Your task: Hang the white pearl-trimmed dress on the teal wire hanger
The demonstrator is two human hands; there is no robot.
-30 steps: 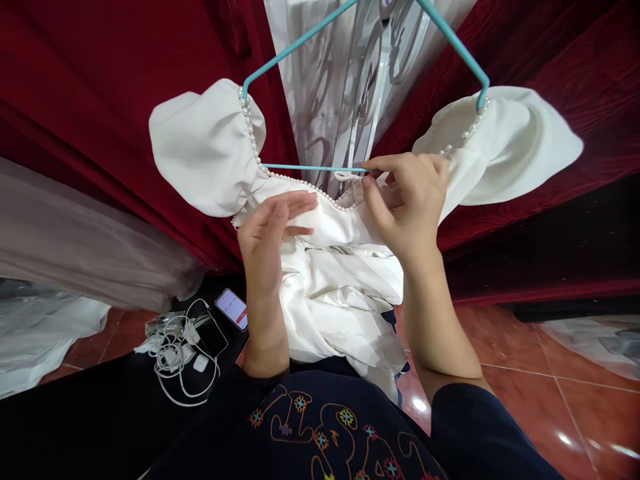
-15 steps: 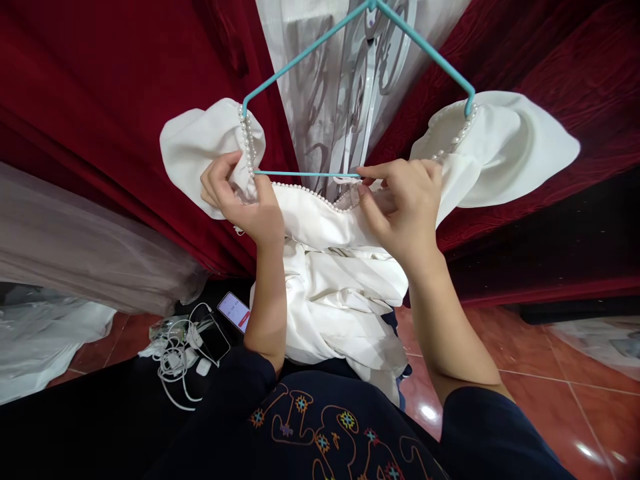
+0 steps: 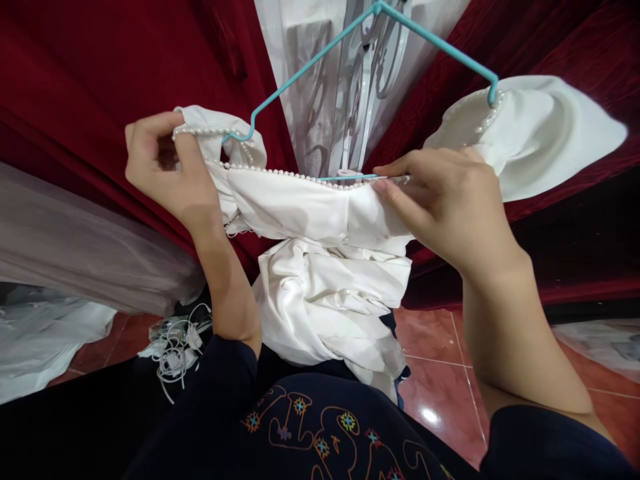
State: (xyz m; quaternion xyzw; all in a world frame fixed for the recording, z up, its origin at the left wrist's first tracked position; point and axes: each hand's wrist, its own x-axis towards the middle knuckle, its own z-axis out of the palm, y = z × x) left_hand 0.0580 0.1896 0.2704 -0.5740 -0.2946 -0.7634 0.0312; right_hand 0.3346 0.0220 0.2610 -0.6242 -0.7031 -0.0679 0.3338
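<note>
A white dress point(image 3: 295, 207) with a pearl-trimmed neckline hangs in front of me, its skirt point(image 3: 325, 300) gathered in folds over my lap. My left hand point(image 3: 173, 170) pinches the pearl edge of the left puffed sleeve and stretches it outward. The left end of a turquoise hanger point(image 3: 320, 53) shows in the sleeve opening. At the other side, the hanger's right shoulder meets the pearl edge of the right sleeve point(image 3: 545, 133). My right hand point(image 3: 445, 200) is closed with thumb and forefinger at the neckline, on the hanger's thin lower bar. Its other fingers are partly hidden.
Red curtains point(image 3: 125, 80) hang on both sides, with a white drape point(image 3: 310, 87) and white scrolled metalwork behind the hanger. White cables point(image 3: 173, 360) lie on a black surface at lower left. Red tiles point(image 3: 435, 373) cover the floor; sheer fabric point(image 3: 75, 233) hangs at left.
My left hand has moved left, drawing the sleeve's pearl edge outward past the hanger's end. The right hand and hanger have shifted right. My left arm now covers the phone.
</note>
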